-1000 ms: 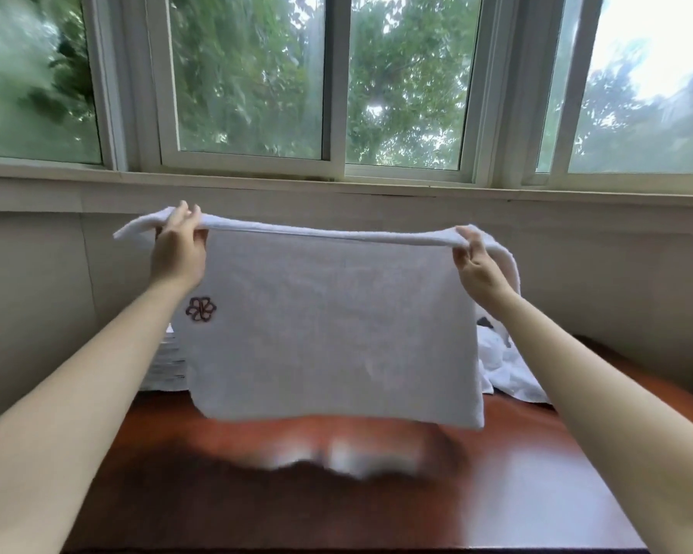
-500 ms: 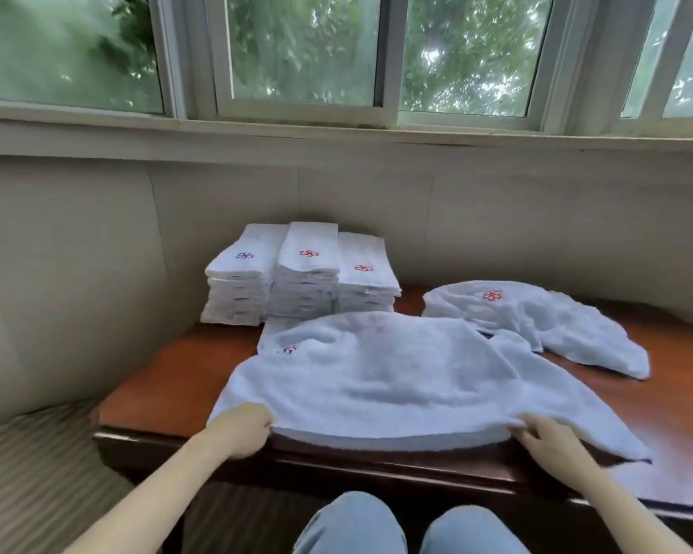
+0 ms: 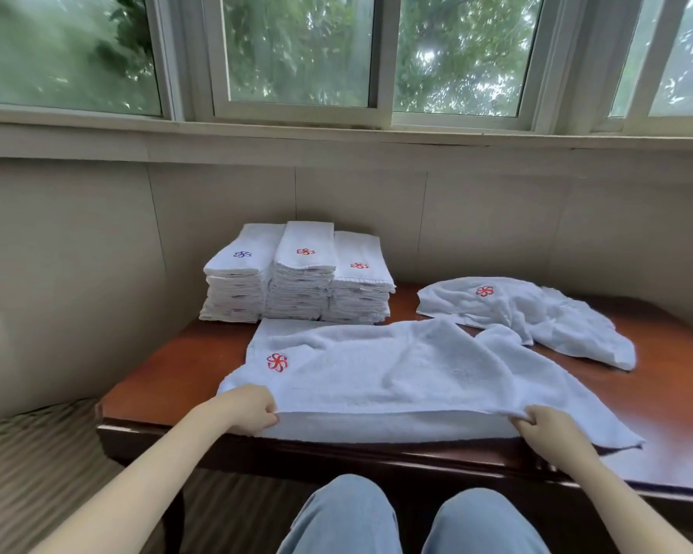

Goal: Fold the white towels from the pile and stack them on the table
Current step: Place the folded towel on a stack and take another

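Both hands, left (image 3: pixel 253 407) & right (image 3: pixel 547 427), pinch towel (image 3: pixel 377 373) (near edge).

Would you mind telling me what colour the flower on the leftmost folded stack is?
Blue-purple; the flower on the leftmost stack shows best in the head view.

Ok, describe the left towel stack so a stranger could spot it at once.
Find the brown table under the window. At its back, against the wall, three stacks of folded white towels stand side by side. The left stack alone has a blue flower on top; the middle stack and right stack show red.
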